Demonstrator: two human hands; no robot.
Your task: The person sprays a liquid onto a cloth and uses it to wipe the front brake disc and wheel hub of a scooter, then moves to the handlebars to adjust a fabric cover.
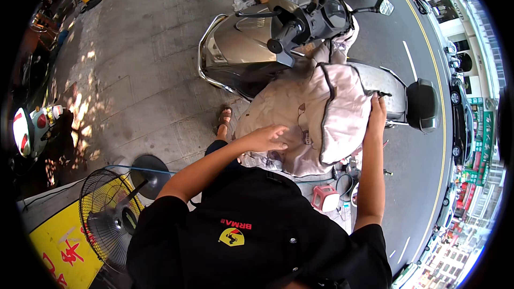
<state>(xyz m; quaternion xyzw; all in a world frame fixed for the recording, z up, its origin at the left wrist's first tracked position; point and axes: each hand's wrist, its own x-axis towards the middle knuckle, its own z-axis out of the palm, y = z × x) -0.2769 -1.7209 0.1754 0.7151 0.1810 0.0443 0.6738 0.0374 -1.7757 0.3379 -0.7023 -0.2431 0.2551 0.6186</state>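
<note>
A pale pinkish padded scooter apron (289, 109) with dark piping hangs and bulges in front of me, its upper part lying against the scooter (243, 40) near the handlebar. My right hand (377, 108) is closed on the apron's right edge, next to the grey seat; the fingertips are partly hidden by the cloth. Over the left part of the apron, my left hand (269, 138) is held with its fingers apart and nothing in them. Whether it touches the cloth I cannot tell.
A black fan (110, 219) stands at lower left by a yellow sign (69, 230). A pink-and-white box (325, 198) and cables lie below the apron. The scooter has a mirror (385, 6) and a black rear box (422, 105). A road with parked cars runs along the right.
</note>
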